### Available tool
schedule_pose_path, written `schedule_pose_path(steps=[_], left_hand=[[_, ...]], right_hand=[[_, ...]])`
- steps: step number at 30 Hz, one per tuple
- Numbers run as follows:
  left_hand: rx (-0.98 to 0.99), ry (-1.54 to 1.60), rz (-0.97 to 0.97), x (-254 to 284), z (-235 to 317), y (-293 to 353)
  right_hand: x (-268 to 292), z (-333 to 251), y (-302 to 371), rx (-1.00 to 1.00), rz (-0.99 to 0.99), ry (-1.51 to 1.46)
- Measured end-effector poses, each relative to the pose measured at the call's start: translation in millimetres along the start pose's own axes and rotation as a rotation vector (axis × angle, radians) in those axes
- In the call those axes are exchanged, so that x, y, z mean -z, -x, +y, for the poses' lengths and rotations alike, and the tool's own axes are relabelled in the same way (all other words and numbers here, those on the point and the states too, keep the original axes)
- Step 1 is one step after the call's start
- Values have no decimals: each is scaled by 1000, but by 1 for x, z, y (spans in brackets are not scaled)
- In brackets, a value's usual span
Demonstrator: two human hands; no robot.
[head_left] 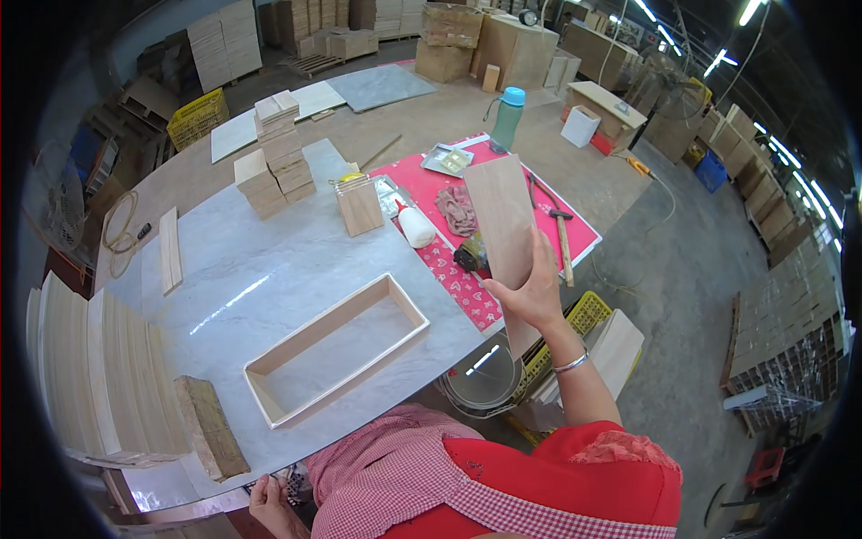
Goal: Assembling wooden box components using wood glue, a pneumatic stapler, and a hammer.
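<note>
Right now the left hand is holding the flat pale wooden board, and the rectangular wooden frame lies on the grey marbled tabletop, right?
No, the head view shows the right hand holding the flat pale wooden board. The rectangular wooden frame does lie on the tabletop.

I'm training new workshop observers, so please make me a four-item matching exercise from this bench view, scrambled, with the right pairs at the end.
Column one
1. Wooden board
2. Rectangular wooden frame
3. Water bottle
4. White squeeze bottle

Column two
A. Has a red tip
B. Lies flat, with grey marbled surface showing through its open middle
C. Is gripped in the person's right hand
D. Stands upright, topped by a blue cap

Right pairs
1-C, 2-B, 3-D, 4-A
</note>
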State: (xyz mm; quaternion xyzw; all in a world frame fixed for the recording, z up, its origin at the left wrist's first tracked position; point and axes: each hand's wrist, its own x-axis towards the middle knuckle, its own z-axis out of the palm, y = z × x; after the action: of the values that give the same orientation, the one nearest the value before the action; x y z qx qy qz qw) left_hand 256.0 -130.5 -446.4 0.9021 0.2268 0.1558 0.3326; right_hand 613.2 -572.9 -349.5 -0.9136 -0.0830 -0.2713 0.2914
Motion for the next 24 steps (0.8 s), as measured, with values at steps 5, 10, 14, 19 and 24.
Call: schedule_pose_path(steps=[5, 10, 14, 19, 24], left_hand=[[532, 485, 175, -5, -3, -4], [699, 872, 264, -10, -18, -13], [573, 998, 311, -17, -29, -7], [584, 780, 370, -28, -11, -8], [568, 510, 283, -20, 12, -26]], right_hand=[[3, -3, 1, 27, -21, -13], [10, -3, 5, 30, -18, 2], [14, -8, 4, 56, -60, -23], [14, -25, -10, 155, -213, -43], [-11, -58, -28, 503, -510, -68]])
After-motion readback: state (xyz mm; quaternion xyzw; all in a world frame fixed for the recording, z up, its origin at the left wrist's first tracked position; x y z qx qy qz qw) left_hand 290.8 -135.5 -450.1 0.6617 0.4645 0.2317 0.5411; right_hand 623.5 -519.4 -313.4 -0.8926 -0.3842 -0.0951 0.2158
